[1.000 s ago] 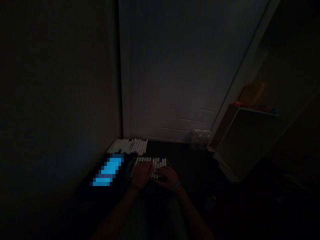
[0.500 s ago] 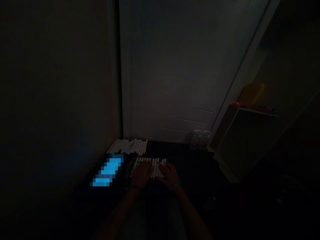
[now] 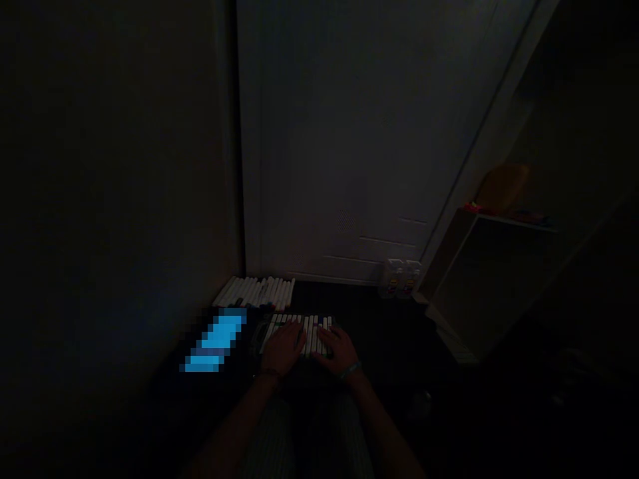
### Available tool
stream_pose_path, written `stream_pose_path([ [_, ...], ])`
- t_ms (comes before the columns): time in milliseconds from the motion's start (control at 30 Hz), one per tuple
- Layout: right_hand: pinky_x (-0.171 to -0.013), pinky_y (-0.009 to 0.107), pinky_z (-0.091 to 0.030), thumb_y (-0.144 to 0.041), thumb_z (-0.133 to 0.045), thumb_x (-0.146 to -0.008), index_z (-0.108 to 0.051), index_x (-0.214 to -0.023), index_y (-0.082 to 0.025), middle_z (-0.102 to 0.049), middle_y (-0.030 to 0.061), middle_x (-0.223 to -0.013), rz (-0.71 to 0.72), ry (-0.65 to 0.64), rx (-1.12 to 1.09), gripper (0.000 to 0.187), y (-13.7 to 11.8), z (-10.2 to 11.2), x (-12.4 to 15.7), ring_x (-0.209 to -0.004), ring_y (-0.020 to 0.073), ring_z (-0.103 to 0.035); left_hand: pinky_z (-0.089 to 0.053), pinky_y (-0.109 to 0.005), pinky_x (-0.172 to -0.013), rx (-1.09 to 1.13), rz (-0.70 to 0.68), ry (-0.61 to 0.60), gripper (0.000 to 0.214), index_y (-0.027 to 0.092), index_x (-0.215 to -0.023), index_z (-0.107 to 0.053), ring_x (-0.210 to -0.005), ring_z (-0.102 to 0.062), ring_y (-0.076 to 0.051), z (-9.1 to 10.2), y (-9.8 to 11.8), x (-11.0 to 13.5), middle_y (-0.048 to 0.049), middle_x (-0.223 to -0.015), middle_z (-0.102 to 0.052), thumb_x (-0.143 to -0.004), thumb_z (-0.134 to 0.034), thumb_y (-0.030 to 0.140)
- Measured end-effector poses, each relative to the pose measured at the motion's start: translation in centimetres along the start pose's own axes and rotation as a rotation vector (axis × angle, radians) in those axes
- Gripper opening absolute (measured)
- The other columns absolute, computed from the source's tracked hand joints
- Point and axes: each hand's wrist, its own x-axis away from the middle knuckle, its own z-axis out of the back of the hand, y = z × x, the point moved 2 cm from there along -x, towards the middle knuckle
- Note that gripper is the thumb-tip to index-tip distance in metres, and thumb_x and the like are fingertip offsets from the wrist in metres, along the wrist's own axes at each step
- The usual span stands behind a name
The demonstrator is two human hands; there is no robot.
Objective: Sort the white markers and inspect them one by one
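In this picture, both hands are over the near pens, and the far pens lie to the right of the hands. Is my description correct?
Not fully: the far pens lie to the left of and beyond the hands, as the head view shows. The left hand and right hand are indeed over the near pens.

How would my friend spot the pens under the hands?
Start at the big grey wall and go down to the dark table. Near its front, find the white pens. The left hand and right hand cover part of them, unlike the back-left pens.
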Motion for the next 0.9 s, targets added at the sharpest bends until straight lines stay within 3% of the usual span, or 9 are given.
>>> stream_pose_path([
  [167, -0.097, 0.042, -0.030, -0.047, -0.056, -0.072, -0.047, -0.121, -0.026, -0.050, 0.0015, -0.123, -0.016, 0.023, -0.026, 0.054, 0.0, 0.0, 0.1, -0.115, 0.0243, -0.039, -0.033, -0.035, -0.095, -0.009, -0.017, 0.030, 0.035, 0.020, -0.106, -0.056, -0.110, -0.047, -0.020, 0.4, 0.2, -0.1, -0.0060, -0.111, -0.059, -0.084, -0.034, 0.035],
  [433, -0.096, 0.037, -0.031, -0.037, -0.053, -0.077, -0.055, -0.111, -0.027, -0.055, 0.0011, -0.116, -0.056, 0.120, -0.091, 0.036, 0.3, 0.3, -0.2, -0.109, 0.0178, -0.045, -0.033, -0.037, -0.090, -0.036, -0.002, 0.100, 0.034, 0.020, -0.104, -0.058, -0.102, -0.050, -0.021, 1.8, 0.6, -0.2, -0.0069, -0.106, -0.061, -0.083, -0.036, 0.034],
  [567, -0.095, 0.036, -0.031, -0.034, -0.049, -0.079, -0.057, -0.109, -0.025, -0.056, 0.0026, -0.114, -0.146, 0.181, -0.065, 0.032, 0.8, 0.4, -0.2, -0.109, 0.0175, -0.045, -0.030, -0.038, -0.094, -0.053, 0.098, 0.131, 0.035, 0.020, -0.107, -0.057, -0.108, -0.046, -0.022, 1.6, -0.1, -0.1, -0.0065, -0.112, -0.058, -0.084, -0.033, 0.034],
  [667, -0.095, 0.037, -0.031, -0.033, -0.046, -0.080, -0.057, -0.108, -0.024, -0.054, 0.0047, -0.117, -0.242, 0.225, -0.018, 0.031, 1.5, 0.0, 0.0, -0.111, 0.0185, -0.043, -0.021, -0.046, -0.099, -0.101, 0.150, 0.142, 0.038, 0.021, -0.114, -0.053, -0.118, -0.037, -0.026, 1.1, -0.2, 0.0, -0.0071, -0.123, -0.050, -0.084, -0.033, 0.035],
  [800, -0.095, 0.039, -0.030, -0.032, -0.045, -0.080, -0.056, -0.110, -0.021, -0.050, 0.0082, -0.121, -0.341, 0.255, 0.044, 0.034, 2.3, -0.6, 0.4, -0.113, 0.0215, -0.041, -0.017, -0.051, -0.099, -0.126, 0.178, 0.108, 0.044, 0.021, -0.120, -0.048, -0.123, -0.028, -0.030, 0.4, 0.0, 0.2, -0.0078, -0.132, -0.040, -0.082, -0.036, 0.039],
  [900, -0.094, 0.039, -0.030, -0.031, -0.045, -0.080, -0.055, -0.111, -0.019, -0.053, 0.0097, -0.117, -0.385, 0.263, 0.048, 0.035, 2.7, -0.9, 0.4, -0.111, 0.0223, -0.043, -0.016, -0.050, -0.100, -0.134, 0.178, 0.074, 0.045, 0.021, -0.119, -0.049, -0.124, -0.027, -0.030, 0.2, 0.0, 0.2, -0.0085, -0.131, -0.042, -0.081, -0.036, 0.041],
])
